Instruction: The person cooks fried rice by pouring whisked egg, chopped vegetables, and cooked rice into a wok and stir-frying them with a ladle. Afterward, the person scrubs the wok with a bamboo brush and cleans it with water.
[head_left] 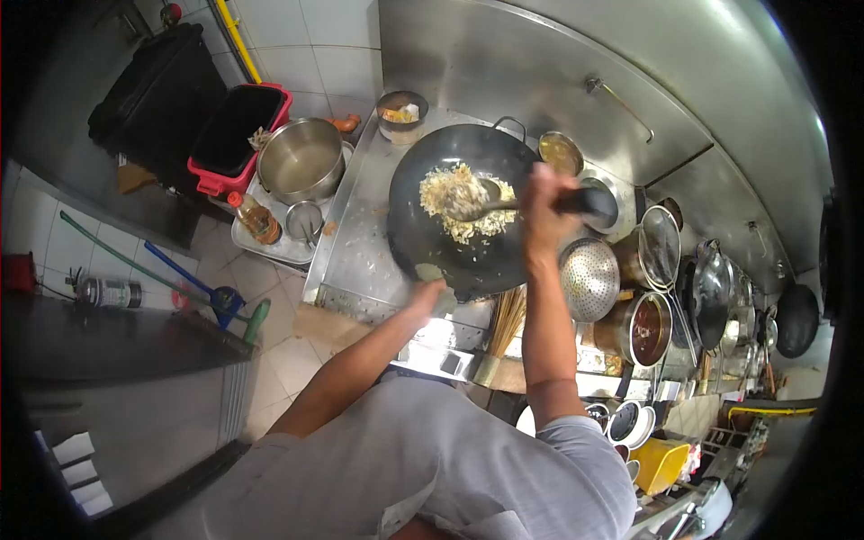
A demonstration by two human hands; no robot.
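A large black wok (416,229) sits on the steel stove, with chopped pale and yellow food (441,184) in its middle that looks like fried rice or egg. My right hand (545,202), slightly blurred, is closed round the dark handle of a ladle (490,208). The ladle's bowl rests among the food and carries some of it. At the wok's near rim, my left hand (427,301) is closed on a folded grey-green cloth (443,304), which presses against the rim. Any wok handle under the cloth is hidden.
A perforated strainer (589,279) and a pot of dark red sauce (650,329) stand to the right. Left are a steel pot (301,162), an oil bottle (256,219) and a red-rimmed bin (216,184). A bamboo brush (506,322) lies by the wok's near side.
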